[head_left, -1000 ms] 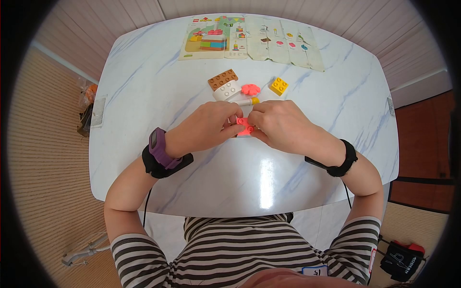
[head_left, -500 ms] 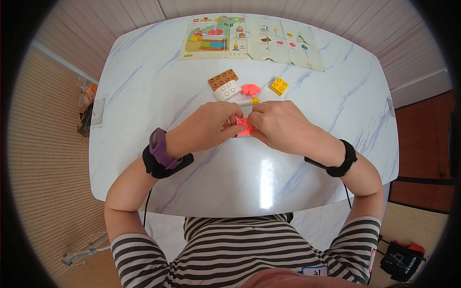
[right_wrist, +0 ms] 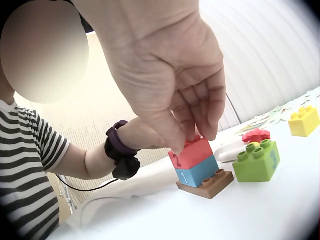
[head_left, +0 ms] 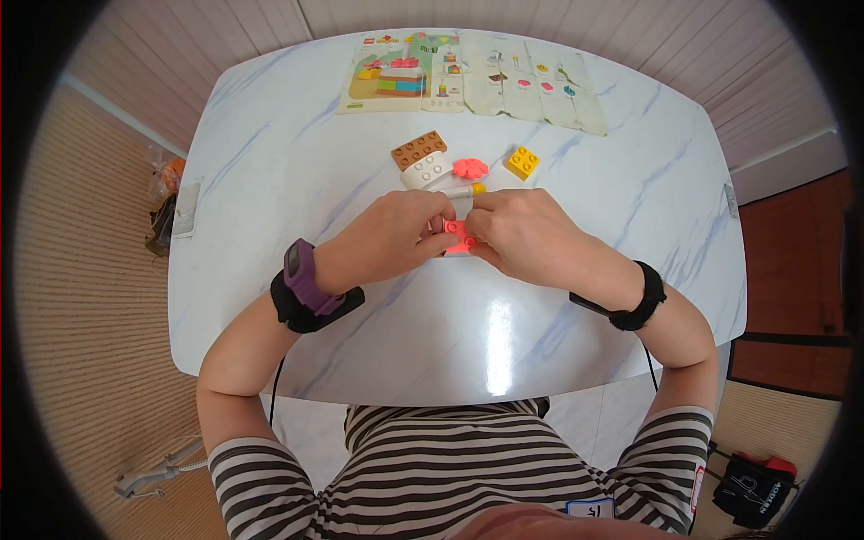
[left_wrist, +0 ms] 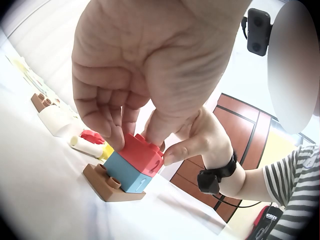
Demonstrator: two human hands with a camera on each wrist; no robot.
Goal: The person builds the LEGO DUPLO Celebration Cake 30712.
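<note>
Left hand [head_left: 387, 236] is pinching the red brick [head_left: 457, 236] between thumb and fingertips; its other fingers are bending, bunched close. Right hand [head_left: 533, 236] is gripping the same brick from the other side, thumb and fingertips on it, remaining fingers curving in together.

Red brick is sitting on the blue brick [right_wrist: 198, 173], which is resting on the brown base [right_wrist: 210, 188], two base studs showing. Stack is standing mid-table [head_left: 378, 351], between the hands. Green brick [right_wrist: 257, 162] is sitting near the base; right hand is hiding it in the head view.

Candle [head_left: 457, 192] is lying just beyond the hands, toward the far edge. Past it: flower [head_left: 470, 168], white brick [head_left: 426, 170] against the brown plate [head_left: 418, 148], and yellow brick [head_left: 522, 163] sitting further right. Leaflet [head_left: 387, 85] is lying along the far edge.
</note>
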